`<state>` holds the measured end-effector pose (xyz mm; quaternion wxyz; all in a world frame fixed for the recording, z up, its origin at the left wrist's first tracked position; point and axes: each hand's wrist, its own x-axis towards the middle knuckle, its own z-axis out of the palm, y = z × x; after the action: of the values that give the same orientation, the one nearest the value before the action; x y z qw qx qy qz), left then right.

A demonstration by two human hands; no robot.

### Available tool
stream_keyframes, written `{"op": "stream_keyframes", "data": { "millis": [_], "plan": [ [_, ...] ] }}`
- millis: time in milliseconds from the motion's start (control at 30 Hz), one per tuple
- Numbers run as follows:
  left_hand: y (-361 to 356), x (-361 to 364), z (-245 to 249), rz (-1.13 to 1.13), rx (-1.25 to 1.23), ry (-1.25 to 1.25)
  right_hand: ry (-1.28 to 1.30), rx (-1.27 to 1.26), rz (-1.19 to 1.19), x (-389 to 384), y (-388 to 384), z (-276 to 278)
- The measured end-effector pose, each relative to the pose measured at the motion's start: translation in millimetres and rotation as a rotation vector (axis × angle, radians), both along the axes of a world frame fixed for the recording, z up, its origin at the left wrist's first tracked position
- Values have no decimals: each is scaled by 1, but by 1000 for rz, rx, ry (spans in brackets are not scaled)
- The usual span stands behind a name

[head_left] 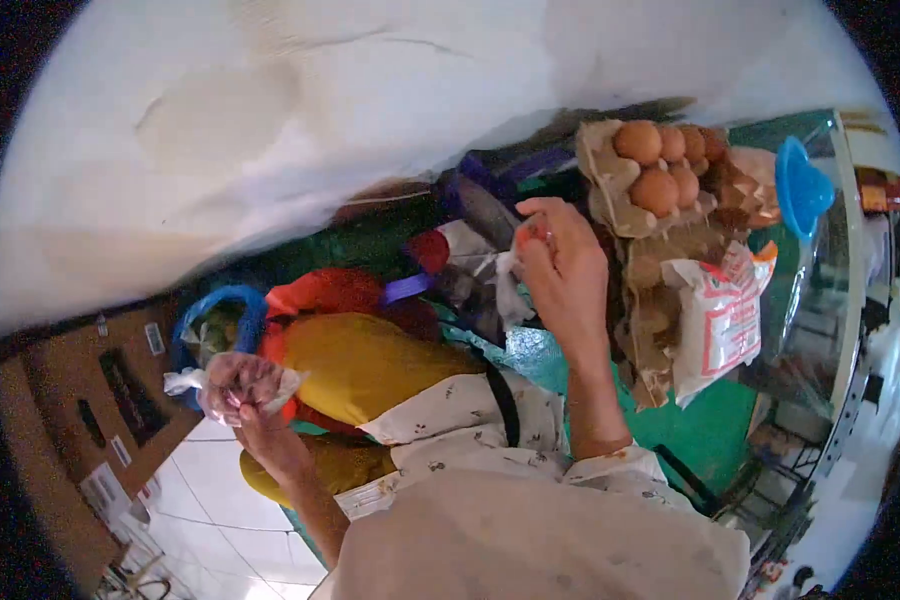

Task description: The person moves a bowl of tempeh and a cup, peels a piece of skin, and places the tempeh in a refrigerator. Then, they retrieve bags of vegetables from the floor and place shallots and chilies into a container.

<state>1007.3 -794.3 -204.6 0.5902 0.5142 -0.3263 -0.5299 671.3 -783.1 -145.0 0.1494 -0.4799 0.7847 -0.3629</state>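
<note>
My left hand (pixel 270 440) is closed on a small clear plastic bag (pixel 242 384) with reddish-brown contents that I cannot make out, held out over the left side. Below the wall, my right hand (pixel 568 265) pinches a small clear plastic packet (pixel 532 235) with something red in it. Whitish plastic (pixel 511 295) hangs beside that hand. To its right, a cardboard egg tray (pixel 650 245) holds several brown eggs (pixel 656 190). A white packet with red print (pixel 718 325) leans on the tray's near part.
A blue plastic bag (pixel 260 310) and red cloth or bag (pixel 325 292) lie near my knee. A cardboard box (pixel 65 400) stands at left. At right are a blue plastic bowl (pixel 802 188) and a glass-sided case (pixel 820 290). A pale wall (pixel 370 110) runs behind.
</note>
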Motion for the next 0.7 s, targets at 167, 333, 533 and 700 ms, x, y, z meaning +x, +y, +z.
{"op": "stream_keyframes", "data": {
  "millis": [167,333,533,700],
  "plan": [
    [1,-13,0,-111,33,11,3,-46,-107,-6,8,3],
    [3,-8,-10,-94,-39,47,121,-174,-93,4,0,2],
    [6,-11,4,11,-36,10,-163,-428,-2,33,-38,46],
    [-5,-7,19,27,-102,126,-272,-780,31,75,-100,112]
  ]
}}
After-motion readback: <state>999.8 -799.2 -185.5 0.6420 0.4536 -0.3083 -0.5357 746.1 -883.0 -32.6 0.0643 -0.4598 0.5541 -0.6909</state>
